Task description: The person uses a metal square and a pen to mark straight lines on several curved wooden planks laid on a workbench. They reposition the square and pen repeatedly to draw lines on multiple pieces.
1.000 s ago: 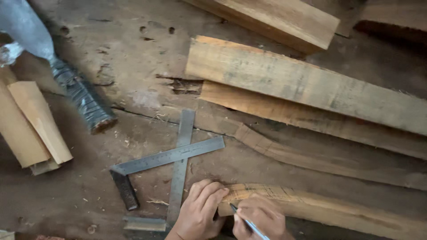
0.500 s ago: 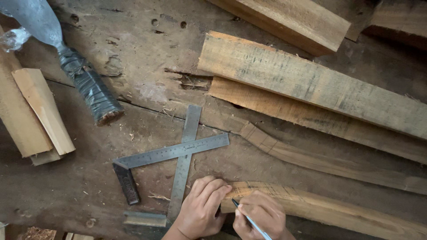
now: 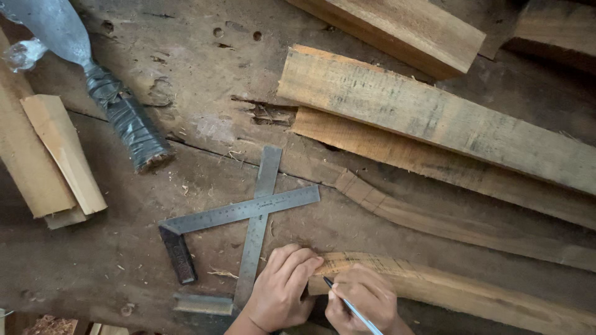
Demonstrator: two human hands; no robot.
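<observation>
Near edge of a worn tabletop (image 3: pixel 205 74): left hand (image 3: pixel 282 291) pressed flat, fingers spread open, pinning the end of a curved wooden strip (image 3: pixel 447 288) against slipping; right hand (image 3: pixel 366 301), fingers pinched around a pencil (image 3: pixel 347 304), tip on the strip just beside. Two crossed steel squares (image 3: pixel 254 208) parked left within reach. Wrists cut off; pencil marks too faint to make out.

Curved wooden strip (image 3: pixel 459 288), pale brown, lying flat along the workbench's near edge, pencil marks across its left end; slim pencil (image 3: pixel 351 306) tilted, tip on it.
</observation>
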